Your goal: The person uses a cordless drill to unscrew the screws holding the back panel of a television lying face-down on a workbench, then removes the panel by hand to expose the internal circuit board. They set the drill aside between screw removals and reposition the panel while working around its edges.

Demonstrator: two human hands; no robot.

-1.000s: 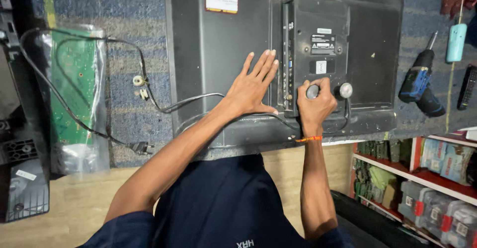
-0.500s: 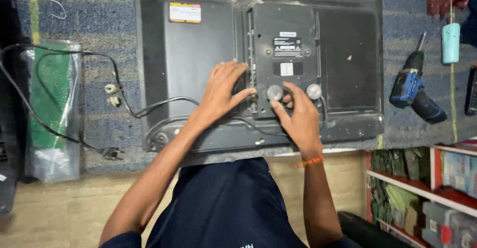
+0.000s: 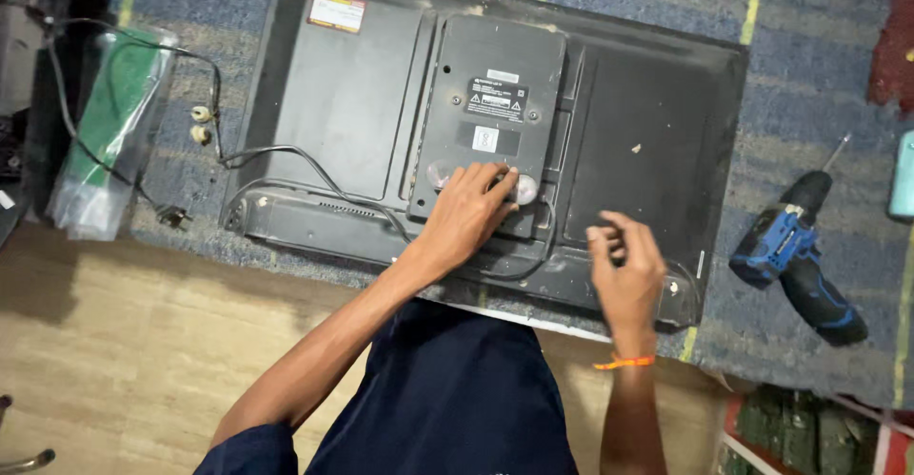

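My left hand (image 3: pixel 466 213) lies spread and holding nothing, palm down on the raised centre cover (image 3: pixel 490 113) of the face-down television (image 3: pixel 647 142), steadying it on the mat. My right hand (image 3: pixel 624 261) hovers just right, fingers loosely curled; whether they pinch anything I cannot tell. The cordless drill (image 3: pixel 795 256) waits far right, within reach.

Blue mat (image 3: pixel 809 85) — television (image 3: pixel 381 123), drill (image 3: pixel 795 256)

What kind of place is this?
Probably a repair workshop: a flat television lies face down on a mat, a blue cordless drill beside it, and a bagged green circuit board nearby.
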